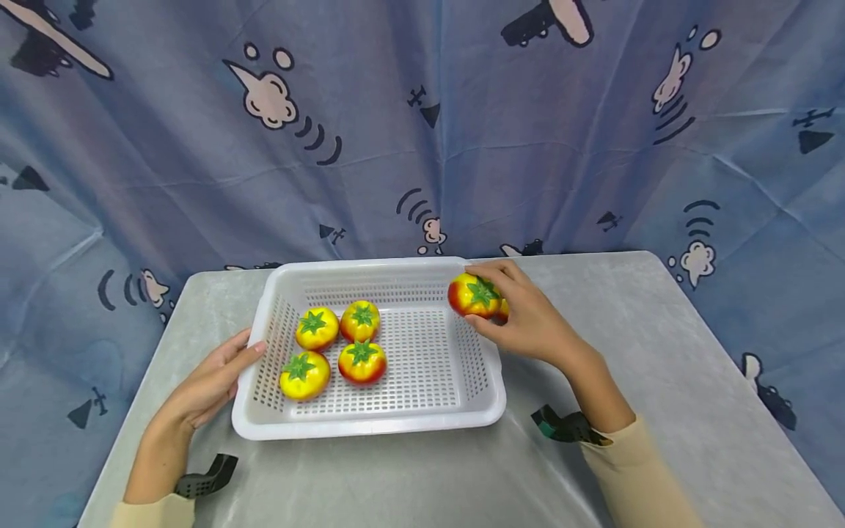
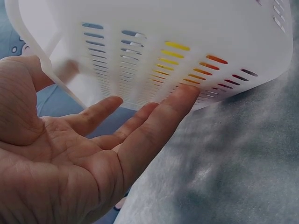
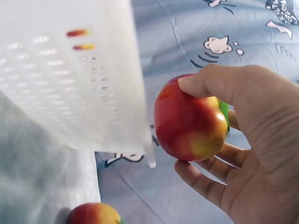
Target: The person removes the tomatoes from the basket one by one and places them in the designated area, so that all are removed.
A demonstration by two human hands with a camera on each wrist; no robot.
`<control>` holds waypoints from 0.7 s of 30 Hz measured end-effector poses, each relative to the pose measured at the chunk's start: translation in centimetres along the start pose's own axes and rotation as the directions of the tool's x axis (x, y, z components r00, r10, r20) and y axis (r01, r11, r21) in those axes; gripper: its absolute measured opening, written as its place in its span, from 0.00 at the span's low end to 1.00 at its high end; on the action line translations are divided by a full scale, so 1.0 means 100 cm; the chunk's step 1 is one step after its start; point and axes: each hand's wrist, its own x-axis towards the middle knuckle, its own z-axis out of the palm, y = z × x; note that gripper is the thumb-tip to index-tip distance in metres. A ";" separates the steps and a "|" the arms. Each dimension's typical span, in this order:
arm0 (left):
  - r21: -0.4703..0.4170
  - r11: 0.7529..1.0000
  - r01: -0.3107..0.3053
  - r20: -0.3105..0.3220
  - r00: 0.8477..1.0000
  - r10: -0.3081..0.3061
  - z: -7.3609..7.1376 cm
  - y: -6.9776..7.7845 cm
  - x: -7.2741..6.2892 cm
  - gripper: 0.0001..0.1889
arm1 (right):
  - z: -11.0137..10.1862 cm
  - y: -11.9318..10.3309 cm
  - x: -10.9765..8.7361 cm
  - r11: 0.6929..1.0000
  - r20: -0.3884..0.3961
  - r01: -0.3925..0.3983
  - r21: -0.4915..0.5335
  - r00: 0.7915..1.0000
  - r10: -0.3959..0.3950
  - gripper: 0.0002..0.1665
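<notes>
A white plastic basket [image 1: 422, 424] with slotted walls stands on the table. Inside, toward its left half, lie several yellow-and-red tomatoes [image 1: 361, 363] with green star-shaped leaf tops. My left hand [image 1: 214, 378] holds the basket's left end, thumb over the rim; in the left wrist view its fingers [image 2: 159, 121] lie against the outer wall. At the right rim, my right hand [image 1: 524, 308] grips another tomato [image 1: 472, 295] between thumb and fingers. The right wrist view shows this held tomato [image 3: 187, 123] beside the basket wall. One more tomato [image 3: 95, 214] sits lower, outside the basket.
The grey table [image 1: 647, 381] extends on both sides of the basket and in front of it. Behind it hangs a blue patterned curtain [image 1: 370, 147]. Each wrist wears a dark strap mount [image 1: 206, 477].
</notes>
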 end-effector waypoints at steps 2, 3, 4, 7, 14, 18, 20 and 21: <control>0.000 1.000 0.008 -0.006 1.000 -0.008 0.001 0.000 0.001 0.38 | 0.000 0.006 -0.004 1.000 -0.029 -0.013 -0.001 0.999 0.013 0.44; 0.002 1.000 0.014 -0.010 1.000 -0.014 0.001 0.000 0.001 0.38 | 0.000 0.008 -0.005 1.000 -0.041 -0.018 -0.001 0.999 0.018 0.44; 0.002 1.000 0.020 -0.013 1.000 -0.020 0.001 0.001 0.001 0.39 | 0.000 0.011 -0.006 1.000 -0.052 -0.025 0.000 0.998 0.024 0.44; -0.001 1.000 0.026 -0.019 0.999 -0.026 0.000 0.002 0.000 0.38 | 0.000 0.016 -0.009 0.999 -0.076 -0.047 0.015 0.996 0.048 0.43; -0.001 1.000 0.032 -0.018 0.999 -0.032 -0.001 0.002 0.000 0.39 | 0.000 0.026 -0.017 0.996 -0.140 -0.084 0.041 0.986 0.089 0.43; -0.004 1.000 0.028 -0.010 1.000 -0.028 -0.001 0.001 0.000 0.39 | 0.000 0.034 -0.023 0.995 -0.177 -0.093 0.041 0.979 0.099 0.43; -0.006 1.000 0.026 -0.008 1.000 -0.026 -0.001 0.001 0.000 0.38 | -0.001 0.039 -0.026 0.994 -0.189 -0.099 0.047 0.976 0.107 0.42; -0.005 1.000 0.025 -0.008 1.000 -0.025 -0.001 0.001 0.000 0.38 | -0.002 0.041 -0.028 0.993 -0.193 -0.104 0.051 0.975 0.112 0.42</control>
